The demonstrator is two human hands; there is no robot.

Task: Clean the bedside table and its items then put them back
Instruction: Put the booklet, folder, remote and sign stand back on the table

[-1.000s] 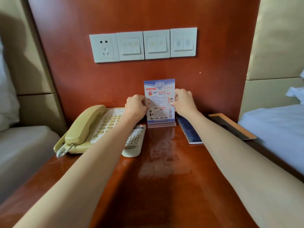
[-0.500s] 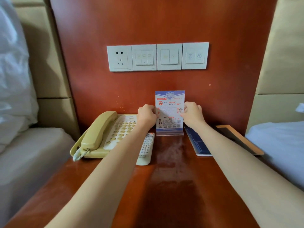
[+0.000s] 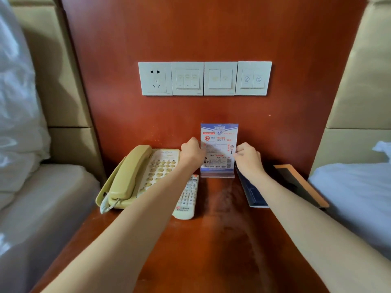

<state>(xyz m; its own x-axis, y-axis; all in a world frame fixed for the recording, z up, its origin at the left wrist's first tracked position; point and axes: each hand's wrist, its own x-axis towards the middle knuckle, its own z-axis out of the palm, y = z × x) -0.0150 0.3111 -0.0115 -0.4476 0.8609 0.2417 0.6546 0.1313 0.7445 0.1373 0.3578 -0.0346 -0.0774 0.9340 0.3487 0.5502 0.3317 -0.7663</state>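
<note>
Fingers [image 3: 195, 143] on the left hand [image 3: 191, 153] are curled up tight at the left edge of the sign [image 3: 220, 144], and the right hand [image 3: 247, 158] does the same on the other side, thumb and fingertips pinching the right edge, so both hands have hold of it. From the head cam, the sign is a little printed card in a clear stand, upright at the back of the tabletop [image 3: 211, 240], close to the wood wall panel [image 3: 211, 28] and roughly in the middle. Can't really tell if the base is flat on the wood or lifted a hair. Left of it sits a beige phone [image 3: 160, 166] with its handset [image 3: 131, 172] on the cradle, and a white remote [image 3: 187, 199] lies just beside the phone, partly under the left forearm. On the right, a dark blue folder [image 3: 252, 193] lies flat next to the sign, with the right wrist over its far end. Further right is a dark board [image 3: 300, 185] with an orange rim, tilted at the tabletop's edge. Up on the wall there's a row of white plates, a socket [image 3: 155, 78] and then three sets of switches [image 3: 220, 78]. Each side has a bed, with a pillow [image 3: 19, 106] on the left one.
</note>
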